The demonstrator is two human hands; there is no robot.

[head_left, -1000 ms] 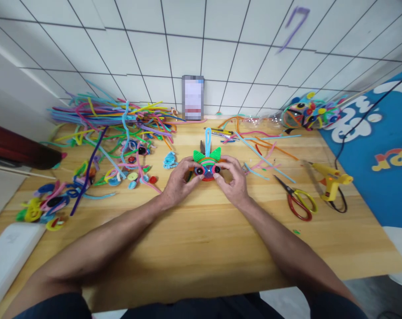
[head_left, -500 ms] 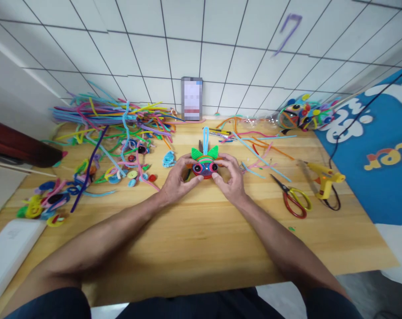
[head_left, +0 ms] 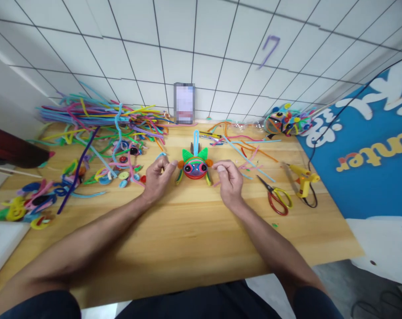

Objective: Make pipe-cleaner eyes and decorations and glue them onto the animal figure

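A small craft figure [head_left: 196, 168] stands on the table between my hands. It has round pink-rimmed black eyes, a red mouth, green pointed ears, orange balls at its sides and yellow-green legs. A light blue pipe cleaner loop [head_left: 196, 142] rises from its top. My left hand [head_left: 158, 177] is curled closed just left of the figure, its thumb tip close by the left orange ball. On the other side my right hand [head_left: 230, 179] is also curled, thumb against the forefinger, beside the right orange ball. Nothing shows in either hand.
Pipe cleaners [head_left: 88, 116] pile up at the back left, with colourful craft pieces [head_left: 38, 199] nearer. A phone [head_left: 184, 104] leans on the tiled wall. Scissors [head_left: 276, 197] and a yellow glue gun [head_left: 302, 180] lie right. A decorated clear bottle [head_left: 284, 122] rests at the back right.
Both hands have let go of the craft figure and moved apart to its sides, fingers curling in. The figure's orange balls and legs now show. The view has shifted slightly to the right.
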